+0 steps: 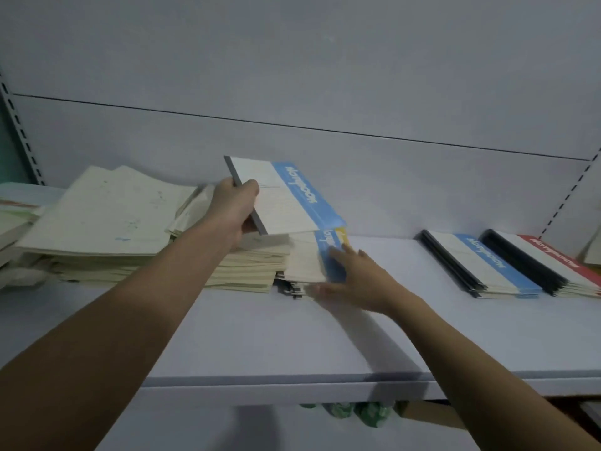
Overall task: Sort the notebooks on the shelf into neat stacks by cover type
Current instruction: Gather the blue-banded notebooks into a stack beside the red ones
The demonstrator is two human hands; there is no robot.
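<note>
A pale grey shelf [325,336] runs before a plain back panel. The left hand [235,209] grips a blue-banded notebook [286,196] by its dark spine, tilted, its long axis running from 11 to 5 o'clock above the mixed pile [302,262]. The white lettering on the band is too blurred to read. The right hand [357,278], fingers spread flat, rests on that pile's top blue cover. At 3 o'clock sit a blue stack [481,265] and a red stack [546,265], the latter cut off by the frame. Cream notebooks [107,219] lie at 9 o'clock.
</note>
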